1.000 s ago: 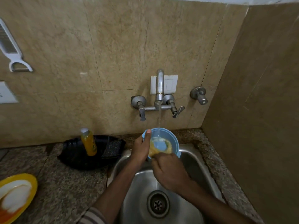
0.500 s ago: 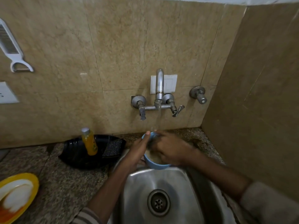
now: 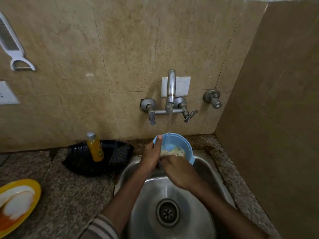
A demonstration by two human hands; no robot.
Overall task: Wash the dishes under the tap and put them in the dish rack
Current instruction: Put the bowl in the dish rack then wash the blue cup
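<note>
Bowl: the blue bowl [image 3: 183, 144] is up over the back of the sink [image 3: 127, 169], tipped toward the camera, right under the tap [image 3: 171, 87].
Water: a thin stream [image 3: 170, 123] is running from the spout and landing inside the bowl's far wall.
Left hand: the left hand [image 3: 151, 157] grips the bowl's left rim, thumb hooked over the top edge and fingers curled behind it.
Right hand: the right hand [image 3: 179, 171] is at the bowl's near edge, fingers curled into it around a pale yellow sponge [image 3: 174, 151] pressed against the inside.
Sink: steel basin, drain [image 3: 167, 212] showing below the two forearms.
Bench: speckled stone bench [image 3: 69, 195] to the left, with a black tray [image 3: 81, 161] just beside the sink.
On the tray: an orange bottle [image 3: 95, 149] standing upright and a dark scrub pad [image 3: 120, 153] near it.
Far left: a yellow plate [image 3: 32, 192] at the frame's edge with something white on it.
Wall: a white peeler [image 3: 10, 44] hangs on the tiles at upper left.
</note>
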